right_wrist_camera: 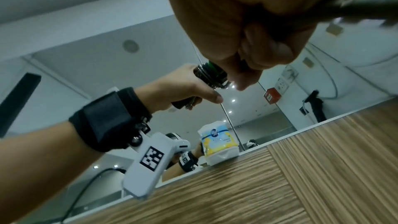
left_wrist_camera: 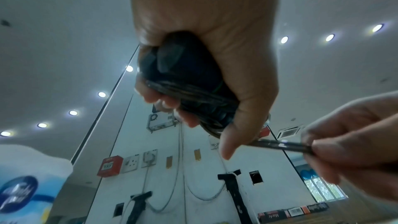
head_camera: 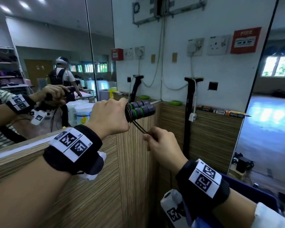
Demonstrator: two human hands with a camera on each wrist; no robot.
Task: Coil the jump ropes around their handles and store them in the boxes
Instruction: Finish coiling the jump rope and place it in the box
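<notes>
Grey handles (head_camera: 142,109) with green rings; dark rope (head_camera: 139,127)

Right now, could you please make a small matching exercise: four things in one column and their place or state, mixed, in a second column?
1. left hand
2. right hand
3. handles
4. wipes pack

a. stands on the wooden ledge by the mirror
b. pinches the loose rope end
c. side by side, rope coiled round them
d. grips the handles

Pairs: 1-d, 2-b, 3-c, 4-a

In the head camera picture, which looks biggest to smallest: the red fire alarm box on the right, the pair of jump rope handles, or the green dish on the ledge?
1. Red fire alarm box
2. Jump rope handles, close to it in size, though nearer the camera, so these two are unsure
3. Green dish, plainly smallest
</notes>
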